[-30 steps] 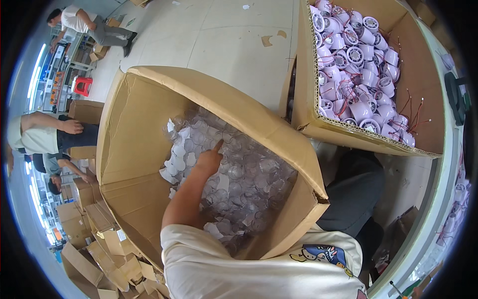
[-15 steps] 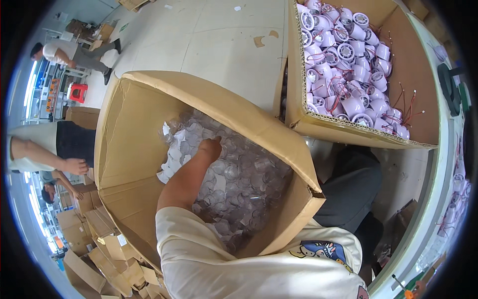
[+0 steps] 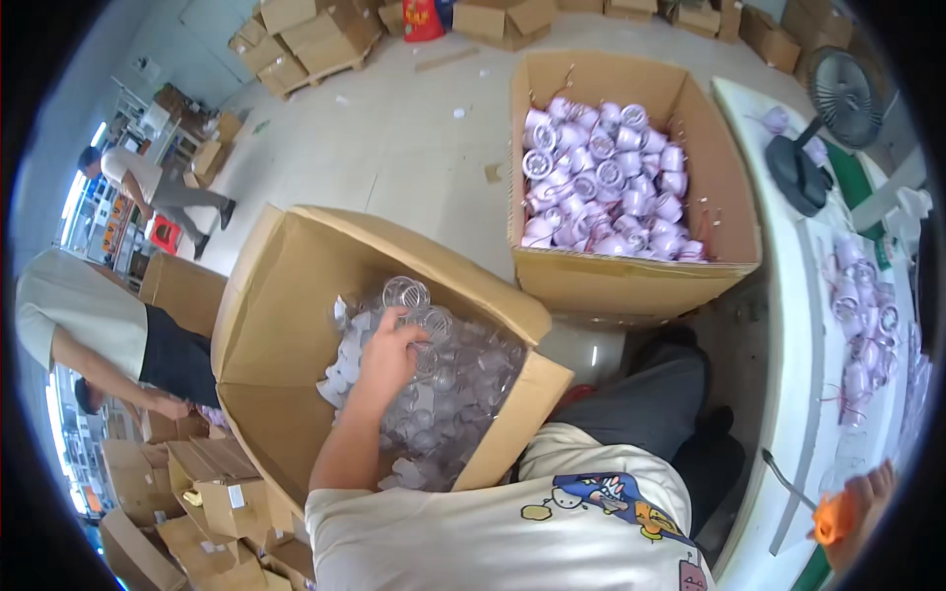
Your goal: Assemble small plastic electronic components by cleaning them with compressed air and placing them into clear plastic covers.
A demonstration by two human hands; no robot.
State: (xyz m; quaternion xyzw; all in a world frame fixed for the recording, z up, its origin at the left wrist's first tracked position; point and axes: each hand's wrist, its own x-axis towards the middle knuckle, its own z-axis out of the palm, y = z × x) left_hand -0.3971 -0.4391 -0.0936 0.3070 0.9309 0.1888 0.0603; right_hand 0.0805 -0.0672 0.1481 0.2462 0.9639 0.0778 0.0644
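My left hand [image 3: 389, 355] reaches into a large cardboard box [image 3: 258, 340], its fingers closed on a clear, round plastic cover [image 3: 404, 293] with ribs. Loose heaps of the same clear plastic covers [image 3: 434, 419] lie beneath that hand, with torn white pieces [image 3: 345, 364] along their left side. At the lower right, over the white workbench, my right hand [image 3: 869, 492] is closed around a screwdriver [image 3: 836, 517] with an orange handle and a thin metal shaft. Part of the right hand is lost in the dark rim of the picture.
Beyond stands a second cardboard box [image 3: 631, 281] full of white round housings [image 3: 611, 177] with red wires. A workbench [image 3: 759, 266] on the right bears a black fan [image 3: 838, 98] and more housings. One person [image 3: 89, 315] stands close left; another [image 3: 148, 187] walks behind. Cartons [image 3: 212, 492] crowd the lower left.
My view has shifted, showing more of the far floor and bench. My left hand has risen from the heap with a clear cover in its fingers. My right hand and screwdriver have come further into view.
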